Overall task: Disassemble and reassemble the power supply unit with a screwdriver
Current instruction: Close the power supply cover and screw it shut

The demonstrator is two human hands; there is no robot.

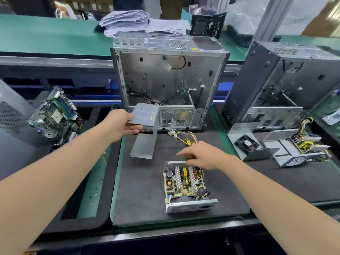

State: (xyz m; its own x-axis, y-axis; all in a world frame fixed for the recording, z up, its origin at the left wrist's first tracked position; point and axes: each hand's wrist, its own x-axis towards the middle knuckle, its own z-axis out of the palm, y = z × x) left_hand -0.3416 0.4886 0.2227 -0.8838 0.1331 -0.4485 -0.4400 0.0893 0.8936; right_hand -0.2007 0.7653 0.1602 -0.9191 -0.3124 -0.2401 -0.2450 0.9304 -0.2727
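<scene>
The opened power supply unit [184,186] sits on the black mat, its circuit board and white heat sinks exposed. My right hand [204,155] reaches over its far edge, fingers curled down at the rim near the yellow cable bundle [185,138]; what the fingertips touch is hidden. My left hand [122,124] holds the grey metal cover [145,129] by its upper left corner, lifted above the mat in front of the computer case. No screwdriver is in view.
An empty open computer case [169,83] stands behind the mat [145,190]. A motherboard [55,115] leans at the left. A second case [287,83] and another dismantled supply [298,146] with a fan [246,143] lie at the right. Small screws [95,195] dot the green strip.
</scene>
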